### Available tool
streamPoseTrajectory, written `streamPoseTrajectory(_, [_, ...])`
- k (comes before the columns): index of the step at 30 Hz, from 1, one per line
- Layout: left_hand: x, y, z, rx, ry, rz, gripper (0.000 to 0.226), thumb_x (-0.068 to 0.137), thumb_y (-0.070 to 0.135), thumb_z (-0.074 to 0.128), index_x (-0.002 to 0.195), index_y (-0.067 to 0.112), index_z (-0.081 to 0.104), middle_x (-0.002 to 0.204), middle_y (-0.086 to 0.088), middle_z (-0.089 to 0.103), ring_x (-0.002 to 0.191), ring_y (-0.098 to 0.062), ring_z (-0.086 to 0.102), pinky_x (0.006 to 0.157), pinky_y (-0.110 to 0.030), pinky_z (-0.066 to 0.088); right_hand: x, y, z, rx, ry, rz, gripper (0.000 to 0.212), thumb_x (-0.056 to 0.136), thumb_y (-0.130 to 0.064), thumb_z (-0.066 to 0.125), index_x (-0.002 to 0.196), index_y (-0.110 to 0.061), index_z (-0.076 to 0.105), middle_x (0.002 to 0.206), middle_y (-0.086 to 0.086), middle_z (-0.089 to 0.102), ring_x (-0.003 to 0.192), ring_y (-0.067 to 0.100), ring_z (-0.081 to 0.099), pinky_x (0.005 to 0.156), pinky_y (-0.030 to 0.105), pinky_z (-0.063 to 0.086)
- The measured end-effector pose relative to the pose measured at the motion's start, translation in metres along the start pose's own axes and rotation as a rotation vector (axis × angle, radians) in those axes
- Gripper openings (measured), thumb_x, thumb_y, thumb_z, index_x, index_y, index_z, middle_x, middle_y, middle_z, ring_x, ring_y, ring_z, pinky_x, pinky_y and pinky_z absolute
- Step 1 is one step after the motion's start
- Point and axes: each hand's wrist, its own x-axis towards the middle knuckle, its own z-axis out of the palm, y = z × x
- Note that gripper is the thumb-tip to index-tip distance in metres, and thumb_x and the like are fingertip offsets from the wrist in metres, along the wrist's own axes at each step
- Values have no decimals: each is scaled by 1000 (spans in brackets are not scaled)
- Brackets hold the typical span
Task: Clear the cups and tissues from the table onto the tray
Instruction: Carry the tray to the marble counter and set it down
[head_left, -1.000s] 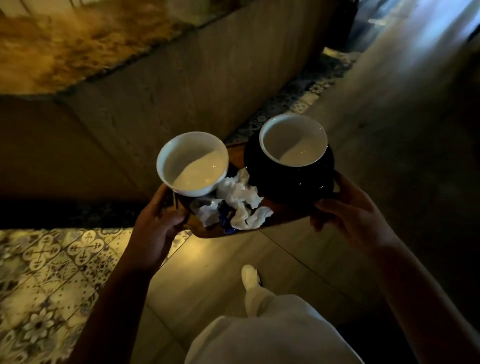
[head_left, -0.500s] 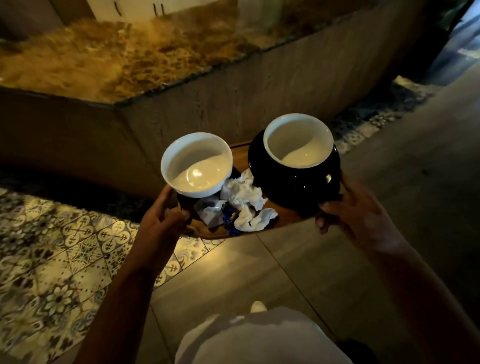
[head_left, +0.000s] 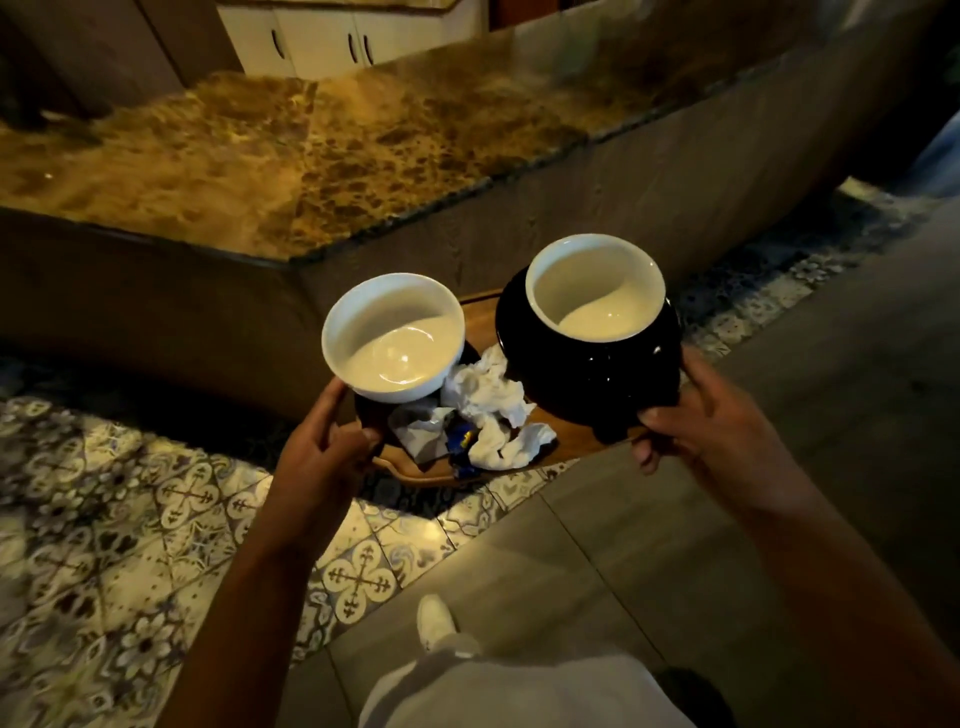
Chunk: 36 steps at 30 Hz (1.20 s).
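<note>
I carry a wooden tray (head_left: 563, 451) in front of me, above the floor. My left hand (head_left: 324, 452) grips its left edge and my right hand (head_left: 711, 431) grips its right edge. On the tray stand a white cup (head_left: 393, 338) at the left and a round black cup with a white inside (head_left: 592, 332) at the right. Both look empty. Crumpled white tissues (head_left: 491, 410) and a small blue wrapper (head_left: 464, 447) lie between the cups.
A brown marble counter (head_left: 311, 156) runs across the view just beyond the tray, with white cabinets (head_left: 332, 36) behind it. Patterned tiles (head_left: 104, 519) cover the floor at the left, plain grey tiles (head_left: 597, 561) at the right. My white shoe (head_left: 435, 621) shows below.
I have walked on with the tray: the counter top has come closer and fills more of the view. Both hands keep the same hold on the tray.
</note>
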Motion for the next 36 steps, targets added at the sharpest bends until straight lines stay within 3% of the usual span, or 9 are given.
streamPoseTrajectory(5, [41, 38, -46, 52, -14, 11, 77, 85, -5, 58, 155, 17, 37, 110, 0, 77, 90, -16, 73, 68, -25, 59, 41, -8, 54, 60, 11, -11, 56, 92, 8, 53, 139, -23, 48, 81, 14, 70, 64, 27, 64, 55, 33, 56])
streamPoseTrajectory(9, [70, 66, -82, 50, -21, -5, 89, 77, -2, 68, 156, 22, 35, 123, -7, 74, 110, -25, 69, 80, -29, 60, 73, -14, 92, 80, 17, -24, 57, 92, 9, 53, 140, -20, 47, 78, 19, 67, 62, 28, 63, 53, 33, 55])
streamPoseTrajectory(15, [115, 80, -115, 12, 9, 2, 89, 78, -2, 67, 158, 20, 33, 119, -2, 75, 110, -28, 68, 81, -30, 60, 127, -28, 122, 63, 5, -27, 57, 92, 7, 53, 138, -27, 48, 73, 14, 66, 60, 25, 64, 53, 34, 55])
streamPoseTrajectory(20, [162, 86, -129, -9, 46, 15, 73, 91, -13, 48, 157, 15, 34, 91, -6, 75, 74, -12, 70, 66, -21, 59, 185, -37, 132, 48, -10, -13, 64, 93, 7, 54, 147, -25, 42, 76, 18, 65, 61, 27, 64, 54, 37, 56])
streamPoseTrajectory(23, [193, 91, -136, -14, 49, 22, 83, 80, -5, 61, 156, 16, 35, 89, -5, 73, 73, -10, 70, 68, -21, 59, 225, -45, 135, 43, -41, -25, 61, 93, 6, 54, 141, -31, 48, 77, 14, 66, 62, 26, 65, 54, 35, 56])
streamPoseTrajectory(26, [226, 99, -145, -19, 72, 26, 89, 75, -1, 69, 156, 18, 36, 80, -13, 55, 69, -14, 60, 68, -22, 58, 268, -54, 140, 56, -78, -21, 60, 93, 6, 54, 142, -29, 47, 78, 12, 67, 63, 27, 64, 53, 33, 56])
streamPoseTrajectory(28, [249, 105, -148, -38, 98, 16, 89, 76, 1, 72, 156, 18, 36, 87, -12, 65, 72, -14, 66, 69, -22, 59, 297, -60, 141, 62, -96, -15, 62, 93, 7, 54, 146, -24, 43, 79, 12, 67, 62, 26, 64, 52, 33, 56])
streamPoseTrajectory(32, [288, 120, -151, -39, 150, 5, 121, 47, 38, 99, 152, 22, 42, 97, -20, 49, 77, -20, 56, 78, -31, 54, 349, -77, 145, 81, -134, -3, 69, 93, 5, 55, 150, -28, 37, 80, 11, 70, 60, 25, 65, 53, 33, 56])
streamPoseTrajectory(36, [316, 126, -166, -46, 190, 17, 118, 54, 26, 93, 157, 21, 35, 87, -17, 39, 73, -21, 46, 78, -32, 47, 388, -86, 155, 68, -159, 2, 69, 93, 7, 54, 151, -26, 36, 76, 7, 70, 59, 24, 66, 51, 32, 56])
